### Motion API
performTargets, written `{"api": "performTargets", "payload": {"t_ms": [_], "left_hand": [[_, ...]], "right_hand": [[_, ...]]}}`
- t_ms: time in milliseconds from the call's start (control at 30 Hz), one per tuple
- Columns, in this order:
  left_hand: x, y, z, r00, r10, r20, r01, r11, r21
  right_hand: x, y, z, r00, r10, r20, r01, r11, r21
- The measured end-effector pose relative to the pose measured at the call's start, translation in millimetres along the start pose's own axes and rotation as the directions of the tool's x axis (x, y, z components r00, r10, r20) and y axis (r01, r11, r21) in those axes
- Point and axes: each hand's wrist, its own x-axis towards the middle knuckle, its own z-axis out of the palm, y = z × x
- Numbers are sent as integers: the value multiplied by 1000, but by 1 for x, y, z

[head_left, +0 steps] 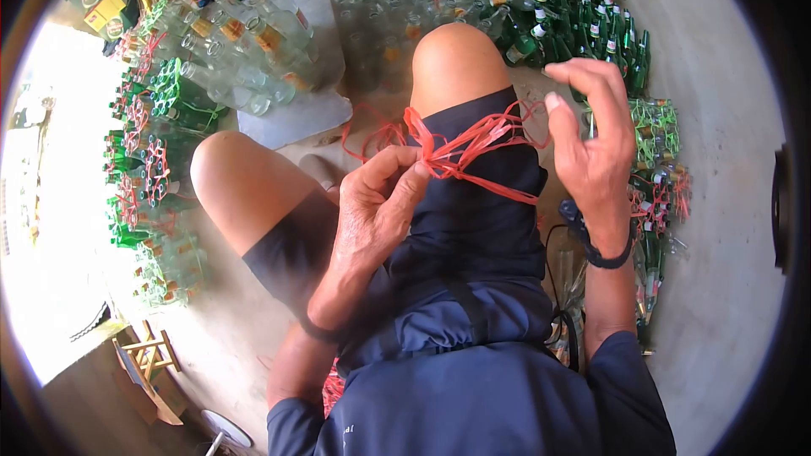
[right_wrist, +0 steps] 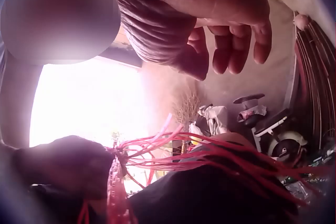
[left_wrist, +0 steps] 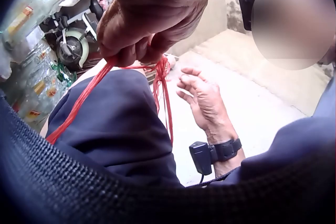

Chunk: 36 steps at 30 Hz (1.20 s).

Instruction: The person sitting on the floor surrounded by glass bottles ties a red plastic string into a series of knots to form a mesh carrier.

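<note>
A bundle of red plastic string [head_left: 486, 137] lies across the person's raised knee, its loops spreading to both sides of a gathered middle. The left hand [head_left: 378, 203] pinches that gathered middle between thumb and forefinger. In the left wrist view, strands of the string [left_wrist: 84, 99] run down from under the left hand [left_wrist: 157, 16]. To the right of the loops, the right hand [head_left: 596, 127] is raised with its fingers apart and loosely bent. Nothing shows between the fingers of the right hand [right_wrist: 226, 40] in the right wrist view, and the string passes below them.
Clear glass bottles [head_left: 262, 38] stand in front, some on a grey board [head_left: 296, 121]. Green bottles [head_left: 591, 29] crowd the front right. Bottles bundled with green and red string [head_left: 156, 165] line the left side. A small wooden stool [head_left: 152, 355] sits at the lower left.
</note>
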Motion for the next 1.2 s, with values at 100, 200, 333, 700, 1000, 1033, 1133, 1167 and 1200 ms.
{"api": "performTargets", "payload": {"t_ms": [100,200,333,700,1000,1033,1133,1167,1200], "left_hand": [[0,1,3,1000,6,-6,-6,1000,-25],[1,-3,5,999,36,-13,-37,998,-55],[0,0,5,1000,29,7,-28,998,-63],[0,-1,3,1000,0,-12,-1,997,-77],[0,-6,4,999,41,-11,-41,998,-56],[0,-6,4,999,45,-17,-46,997,-58],[-3,-2,2,1000,-5,22,5,1000,17],[-4,0,3,1000,-6,22,5,1000,18],[-4,1,4,1000,-6,17,6,1000,13]], "right_hand": [[-11,-24,2,988,-42,146,16,985,174],[-25,-47,13,914,108,391,-271,880,390],[-39,-49,33,908,104,405,-257,904,343],[-49,-47,35,940,137,313,-278,840,466],[-53,-44,33,946,108,305,-238,872,428],[-50,-47,30,946,108,305,-238,872,428],[-43,-59,25,938,141,316,-264,883,389],[-44,-57,29,952,85,294,-200,900,387],[-45,-56,33,962,30,272,-136,914,383]]}}
